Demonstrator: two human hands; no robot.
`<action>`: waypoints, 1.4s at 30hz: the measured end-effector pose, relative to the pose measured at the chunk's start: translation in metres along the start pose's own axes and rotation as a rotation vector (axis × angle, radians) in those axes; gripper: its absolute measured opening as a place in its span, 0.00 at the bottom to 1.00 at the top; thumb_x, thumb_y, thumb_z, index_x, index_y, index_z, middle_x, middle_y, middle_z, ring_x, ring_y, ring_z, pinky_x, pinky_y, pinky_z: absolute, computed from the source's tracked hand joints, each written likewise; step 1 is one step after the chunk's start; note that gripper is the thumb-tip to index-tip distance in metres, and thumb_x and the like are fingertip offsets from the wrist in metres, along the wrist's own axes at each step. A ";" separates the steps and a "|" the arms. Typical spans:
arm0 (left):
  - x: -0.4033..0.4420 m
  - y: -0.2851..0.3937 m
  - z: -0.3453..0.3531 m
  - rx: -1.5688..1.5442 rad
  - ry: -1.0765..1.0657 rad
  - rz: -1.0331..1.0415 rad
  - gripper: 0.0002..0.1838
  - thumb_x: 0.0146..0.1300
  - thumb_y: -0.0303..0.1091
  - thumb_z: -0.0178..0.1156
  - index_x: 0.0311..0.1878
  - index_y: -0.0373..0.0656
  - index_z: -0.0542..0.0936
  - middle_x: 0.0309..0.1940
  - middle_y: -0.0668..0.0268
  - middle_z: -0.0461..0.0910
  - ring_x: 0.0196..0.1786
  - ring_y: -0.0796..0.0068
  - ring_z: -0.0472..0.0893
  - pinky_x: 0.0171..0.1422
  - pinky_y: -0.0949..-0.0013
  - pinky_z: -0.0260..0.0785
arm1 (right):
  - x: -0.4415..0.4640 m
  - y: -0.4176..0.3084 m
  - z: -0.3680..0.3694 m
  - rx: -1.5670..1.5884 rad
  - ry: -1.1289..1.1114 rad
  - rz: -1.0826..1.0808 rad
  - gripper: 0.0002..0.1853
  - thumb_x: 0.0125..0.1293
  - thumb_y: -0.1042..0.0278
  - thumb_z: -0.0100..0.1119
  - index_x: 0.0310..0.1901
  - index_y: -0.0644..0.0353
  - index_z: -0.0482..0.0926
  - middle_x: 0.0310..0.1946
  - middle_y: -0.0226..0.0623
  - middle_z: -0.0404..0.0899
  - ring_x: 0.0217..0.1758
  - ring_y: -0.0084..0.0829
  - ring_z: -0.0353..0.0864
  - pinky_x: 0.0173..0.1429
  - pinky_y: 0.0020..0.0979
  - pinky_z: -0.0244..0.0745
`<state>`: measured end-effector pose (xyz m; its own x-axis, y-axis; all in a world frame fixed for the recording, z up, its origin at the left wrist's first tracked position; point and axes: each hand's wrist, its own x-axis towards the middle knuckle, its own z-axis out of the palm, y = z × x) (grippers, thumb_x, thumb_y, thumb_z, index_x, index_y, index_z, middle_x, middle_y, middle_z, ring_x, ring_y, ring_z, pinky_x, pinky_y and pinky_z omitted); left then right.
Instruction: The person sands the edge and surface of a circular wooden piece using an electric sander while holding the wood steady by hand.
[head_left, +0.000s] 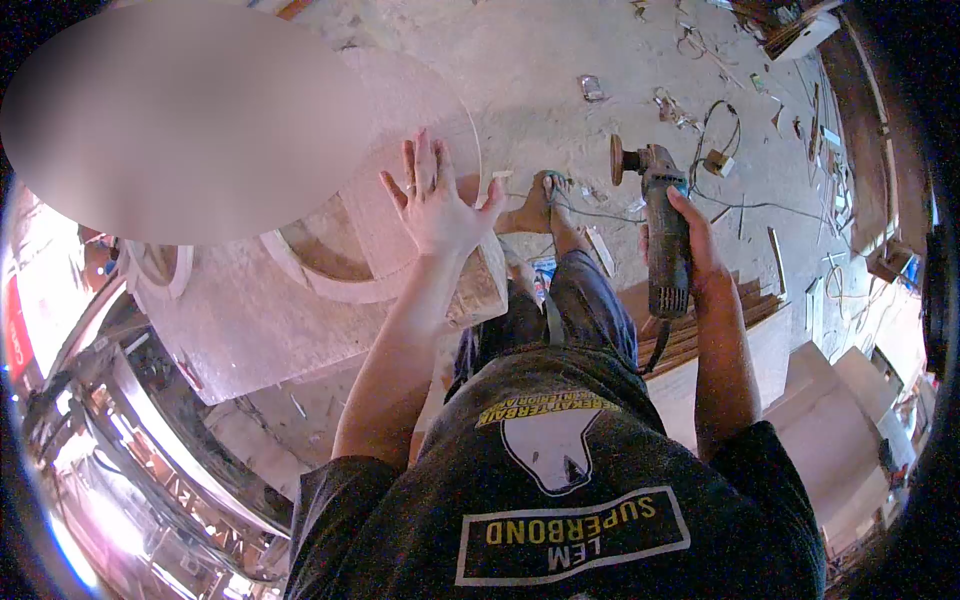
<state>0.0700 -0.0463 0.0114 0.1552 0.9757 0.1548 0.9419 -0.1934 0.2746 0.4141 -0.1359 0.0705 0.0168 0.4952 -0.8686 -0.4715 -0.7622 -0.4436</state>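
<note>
In my right hand [695, 235] is an angle grinder [668, 240], gripped round its dark body. Its disc points up and to the left, away from the wooden piece. My left hand [440, 205] lies with fingers spread on a pale curved wooden piece [385, 215], near its rounded edge. Cut-out curved wooden parts [330, 265] show beside that hand, on a wide board [230, 330]. A large blurred oval hides the upper left of the work.
A power cord [780, 207] runs across the concrete floor [540, 80], among scraps and a crumpled packet [591, 88]. Stacked boards [740, 330] stand below my right forearm. My sandalled foot [548, 190] is just right of the wooden piece.
</note>
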 end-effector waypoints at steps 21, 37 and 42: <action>0.135 -0.012 0.044 -0.082 0.142 -0.297 0.38 0.55 0.41 0.68 0.67 0.25 0.79 0.82 0.50 0.64 0.86 0.53 0.59 0.85 0.23 0.31 | 0.031 -0.025 0.013 -0.004 -0.115 0.083 0.34 0.70 0.29 0.62 0.47 0.60 0.79 0.28 0.41 0.84 0.23 0.35 0.84 0.29 0.36 0.83; 0.083 -0.093 0.005 0.080 0.173 -0.301 0.33 0.78 0.49 0.56 0.78 0.38 0.72 0.84 0.52 0.61 0.87 0.51 0.57 0.89 0.48 0.46 | 0.088 -0.087 0.121 -0.196 -0.471 0.148 0.37 0.74 0.28 0.54 0.59 0.62 0.76 0.31 0.43 0.85 0.27 0.35 0.86 0.33 0.37 0.84; 0.084 -0.096 0.003 0.009 0.169 -0.306 0.31 0.76 0.43 0.58 0.77 0.39 0.73 0.85 0.55 0.60 0.87 0.53 0.55 0.90 0.50 0.44 | 0.111 -0.117 0.174 -0.236 -0.595 0.149 0.38 0.75 0.29 0.55 0.58 0.64 0.76 0.31 0.43 0.83 0.27 0.34 0.86 0.33 0.37 0.85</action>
<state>-0.0066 0.0545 -0.0043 -0.1856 0.9573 0.2216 0.9400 0.1072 0.3238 0.3179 0.0806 0.0642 -0.5564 0.4715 -0.6842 -0.2233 -0.8780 -0.4234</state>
